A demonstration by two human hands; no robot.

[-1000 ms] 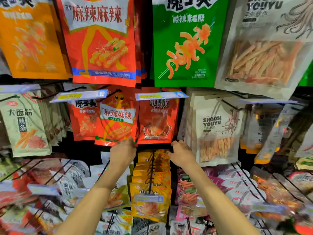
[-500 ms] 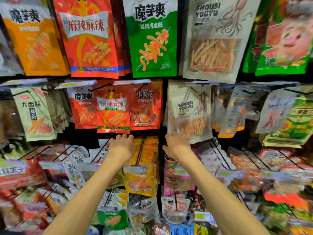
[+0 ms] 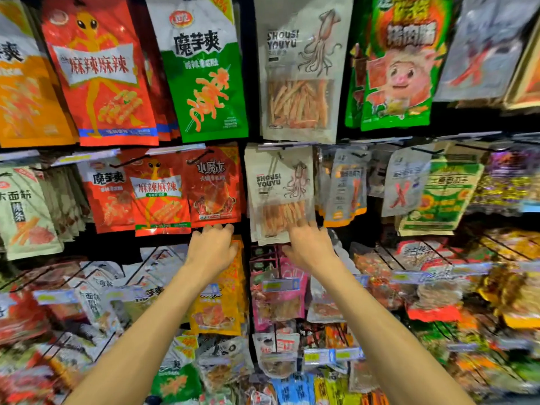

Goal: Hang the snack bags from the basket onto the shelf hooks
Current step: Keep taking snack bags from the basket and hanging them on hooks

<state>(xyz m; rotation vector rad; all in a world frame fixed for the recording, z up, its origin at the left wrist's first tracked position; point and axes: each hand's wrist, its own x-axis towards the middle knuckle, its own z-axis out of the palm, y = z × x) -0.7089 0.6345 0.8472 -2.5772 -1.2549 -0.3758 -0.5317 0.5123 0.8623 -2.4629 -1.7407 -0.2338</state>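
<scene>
Two hands are held up to the shelf. The right hand (image 3: 309, 247) is laid open, fingers straight, on the bottom of the squid bag (image 3: 279, 194), likely so the bag is made to hang flat and face out. The left hand (image 3: 211, 247) is put just left of the squid bag, under the red bag (image 3: 214, 188). Its fingers are bent away, so it cannot be told if anything is held. No loose snack bag is seen, and the basket is out of sight.
</scene>
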